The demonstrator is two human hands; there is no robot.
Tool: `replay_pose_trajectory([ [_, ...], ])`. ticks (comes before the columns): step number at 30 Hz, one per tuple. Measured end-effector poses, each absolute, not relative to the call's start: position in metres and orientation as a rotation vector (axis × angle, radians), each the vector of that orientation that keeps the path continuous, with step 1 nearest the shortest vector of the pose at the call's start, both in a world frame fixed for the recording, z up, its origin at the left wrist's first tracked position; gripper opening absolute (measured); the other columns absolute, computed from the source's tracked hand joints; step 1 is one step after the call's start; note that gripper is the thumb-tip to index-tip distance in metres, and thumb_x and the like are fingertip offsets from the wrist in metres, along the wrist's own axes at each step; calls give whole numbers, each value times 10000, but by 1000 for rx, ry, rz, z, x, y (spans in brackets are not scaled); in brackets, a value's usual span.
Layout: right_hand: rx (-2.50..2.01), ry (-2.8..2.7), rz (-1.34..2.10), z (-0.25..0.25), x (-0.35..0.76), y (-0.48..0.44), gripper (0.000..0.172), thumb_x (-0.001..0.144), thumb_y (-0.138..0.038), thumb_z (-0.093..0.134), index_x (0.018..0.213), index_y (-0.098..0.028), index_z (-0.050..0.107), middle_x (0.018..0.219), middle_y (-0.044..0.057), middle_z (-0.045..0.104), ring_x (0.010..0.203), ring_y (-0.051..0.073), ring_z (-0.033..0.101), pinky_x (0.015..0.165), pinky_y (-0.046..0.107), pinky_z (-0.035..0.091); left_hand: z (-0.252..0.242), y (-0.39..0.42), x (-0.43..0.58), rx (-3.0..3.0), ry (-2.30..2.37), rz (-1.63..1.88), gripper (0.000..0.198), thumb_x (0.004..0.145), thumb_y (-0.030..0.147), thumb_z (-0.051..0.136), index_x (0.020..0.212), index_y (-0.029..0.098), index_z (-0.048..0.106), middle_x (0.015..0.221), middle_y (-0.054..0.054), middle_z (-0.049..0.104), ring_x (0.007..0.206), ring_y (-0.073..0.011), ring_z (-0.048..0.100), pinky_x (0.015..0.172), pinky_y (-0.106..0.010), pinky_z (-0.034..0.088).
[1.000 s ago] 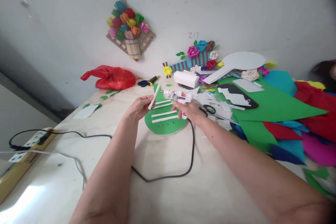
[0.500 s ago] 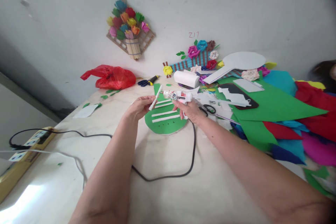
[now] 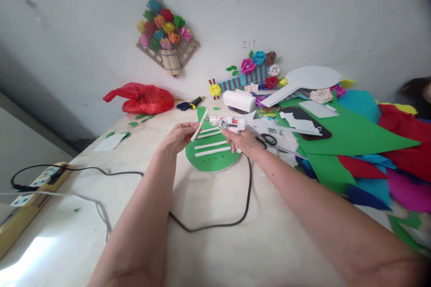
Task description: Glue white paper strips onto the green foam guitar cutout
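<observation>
My left hand (image 3: 178, 136) pinches a thin white strip (image 3: 199, 125) and holds it tilted above the table. In my right hand (image 3: 245, 141) is a white glue gun (image 3: 229, 122), its nozzle pointing left and almost touching the strip's upper end. Its black cord (image 3: 235, 206) loops back across the table. Under both hands lies a green guitar-shaped cutout (image 3: 211, 152) with three white strips stuck across it.
A red plastic bag (image 3: 141, 98), blue-handled scissors (image 3: 189, 105) and a white roll (image 3: 239, 101) lie farther back. Coloured paper sheets (image 3: 353, 139) and black scissors (image 3: 268, 140) crowd the right side. A power strip (image 3: 30, 188) sits at the left edge. Paper flower crafts (image 3: 164, 36) hang on the wall.
The white strip in my left hand has tipped slightly and its top has come closer to the glue gun's nozzle. Otherwise nothing has moved.
</observation>
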State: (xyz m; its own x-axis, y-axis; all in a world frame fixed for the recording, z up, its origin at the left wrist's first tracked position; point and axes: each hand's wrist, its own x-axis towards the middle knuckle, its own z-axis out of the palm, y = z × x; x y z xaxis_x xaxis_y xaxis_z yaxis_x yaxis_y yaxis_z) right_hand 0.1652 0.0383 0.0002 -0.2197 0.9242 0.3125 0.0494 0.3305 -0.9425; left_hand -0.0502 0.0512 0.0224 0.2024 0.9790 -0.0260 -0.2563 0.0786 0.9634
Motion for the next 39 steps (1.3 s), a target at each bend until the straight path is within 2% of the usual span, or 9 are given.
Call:
replay_pose_trajectory([
  [7,-916,-1555,1039,-6,165,44,340,690,-488,624,722,-159,544,485,-61,495,279,75,444,265,193,366,22,51,-50,1069,883,1115,176,642,122,685,803,53,691,632,-71,654,553,-104,576,530,-178,441],
  [15,-962,-1498,1014,-5,166,47,363,671,-514,630,665,-162,540,461,-51,499,292,82,453,272,196,349,22,51,-51,1073,895,1101,166,625,117,691,777,51,685,617,-60,644,521,-94,559,506,-179,420],
  [24,-927,-1444,976,-9,168,53,362,675,-501,636,779,-159,578,516,-44,537,284,84,445,268,214,353,22,50,-51,1085,912,1059,130,641,127,691,747,55,669,601,-52,629,506,-84,544,487,-175,395],
  [32,-937,-1424,961,-9,169,53,331,694,-479,622,662,-164,525,452,-62,460,286,83,440,271,209,339,22,50,-51,1106,908,1047,143,643,144,696,754,56,669,616,-54,631,513,-82,541,496,-177,391],
  [39,-903,-1422,983,-9,169,52,315,689,-469,629,673,-172,528,452,-69,456,280,80,428,266,208,329,21,51,-52,1103,917,1047,141,648,140,689,761,57,670,628,-54,634,520,-84,548,500,-174,401],
])
